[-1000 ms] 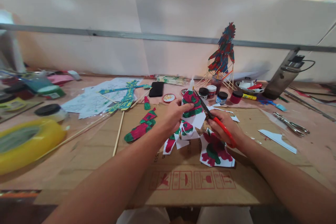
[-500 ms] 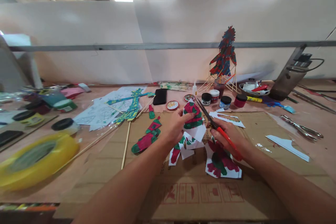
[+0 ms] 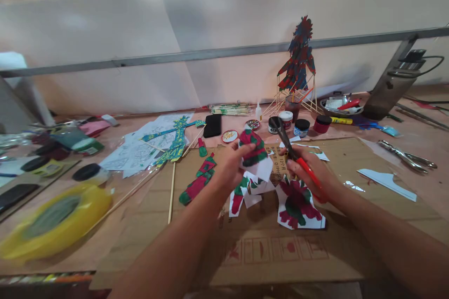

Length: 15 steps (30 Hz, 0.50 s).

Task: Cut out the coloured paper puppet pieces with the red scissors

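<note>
- Right now my left hand (image 3: 229,163) pinches the red-green paper cutout (image 3: 253,149) above the cardboard sheet (image 3: 351,215).
- Right hand (image 3: 315,173) grips red-handled scissors (image 3: 296,156), blades open beside its edge.
- Cardboard print unreadable.

Not much can be read here. The flattened cardboard sheet (image 3: 351,252) carries a row of red handling signs in small boxes, printed just below the two wrists; the single pictures in the boxes are too blurred to tell apart. A short line of dark print stands on the same cardboard between the fingers of the left hand (image 3: 229,164) and those of the right hand (image 3: 310,173), but the letters are too small and partly covered to read. The paint jars beyond the fingertips have labels that stay unreadable.
</note>
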{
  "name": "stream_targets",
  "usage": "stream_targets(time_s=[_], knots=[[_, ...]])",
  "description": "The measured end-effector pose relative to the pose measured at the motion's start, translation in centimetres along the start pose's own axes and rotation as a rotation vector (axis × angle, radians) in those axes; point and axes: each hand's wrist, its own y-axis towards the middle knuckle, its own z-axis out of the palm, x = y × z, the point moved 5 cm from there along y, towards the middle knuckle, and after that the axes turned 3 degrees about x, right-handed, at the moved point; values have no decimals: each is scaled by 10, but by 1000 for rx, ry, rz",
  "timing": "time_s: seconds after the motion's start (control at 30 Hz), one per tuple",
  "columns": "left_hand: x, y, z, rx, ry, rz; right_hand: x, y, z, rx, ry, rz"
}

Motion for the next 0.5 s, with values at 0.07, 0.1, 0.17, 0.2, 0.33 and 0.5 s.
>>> stream_targets(time_s=[0.07,0.1,0.17,0.2,0.33,0.5], knots=[[-14,5,-9,-71,-58,73,-1,1,-2,-22,34,29],[-19,6,-12,-94,-74,112,0,1,-3,-32,39,31],[-24,6,-14,-100,-62,153,3,2,-3,-34,32,19],[-21,5,-12,-78,-28,134,5,2,-3,-28,26,13],[3,-7,7,72,139,-43,11,1,-2,15,84,22],[12,-18,19,147,179,-94,13,1,-3,61,42,-59]])
